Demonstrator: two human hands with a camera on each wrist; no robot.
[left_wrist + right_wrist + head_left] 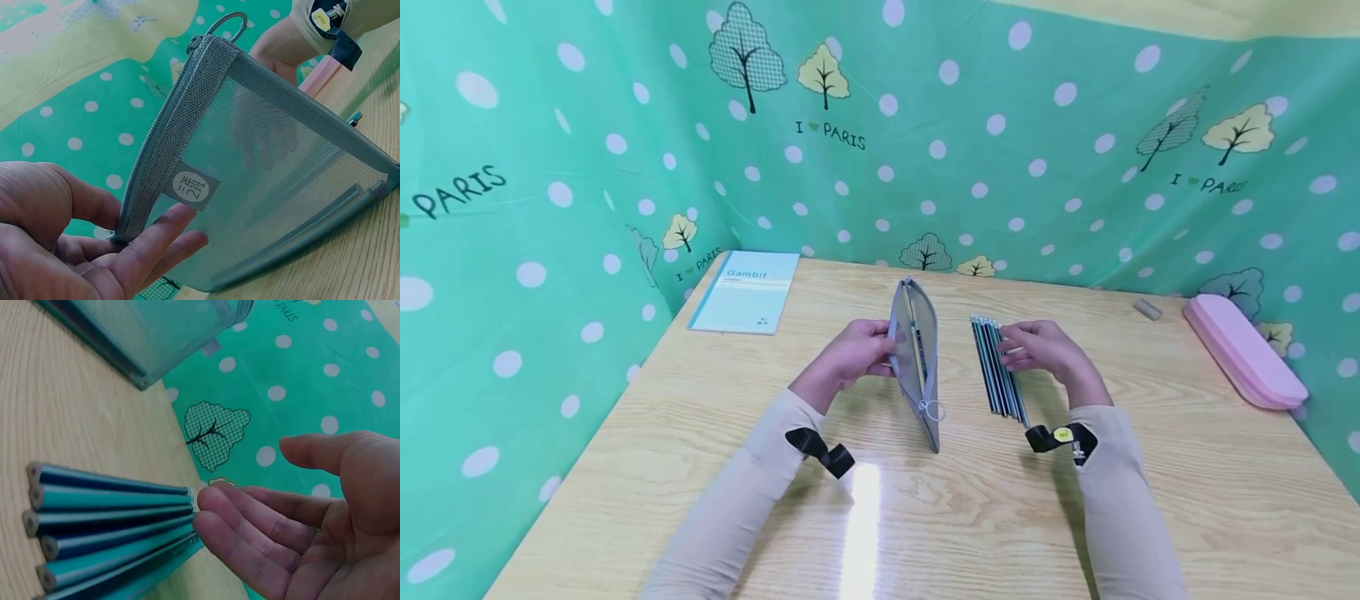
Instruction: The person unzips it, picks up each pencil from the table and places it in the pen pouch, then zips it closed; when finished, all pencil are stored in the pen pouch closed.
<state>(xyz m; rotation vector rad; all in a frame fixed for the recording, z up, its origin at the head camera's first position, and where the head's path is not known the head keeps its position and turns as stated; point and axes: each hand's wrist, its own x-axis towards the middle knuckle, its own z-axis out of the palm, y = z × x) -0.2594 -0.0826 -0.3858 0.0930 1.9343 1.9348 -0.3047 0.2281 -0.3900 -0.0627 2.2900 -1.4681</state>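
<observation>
My left hand (855, 354) grips a grey mesh zip pouch (281, 156) by its edge, thumb on one side and fingers by the small round-logo tag (190, 185). The pouch stands upright on the table with its zip open and a ring on the zip pull (934, 409). A few pencils (919, 354) lie inside, showing through the mesh. To the right, a row of several dark and teal pencils (119, 500) lies side by side on the tabletop. My right hand (1043, 350) is over their right side, fingers extended and thumb apart, fingertips right at the pencils.
A pale blue notebook (745, 292) marked "Gambit" lies at the back left. Toward the back right are a small grey eraser (1147, 309) and a pink pencil case (1246, 350). A green dotted curtain (970, 158) hangs behind the wooden table (970, 517).
</observation>
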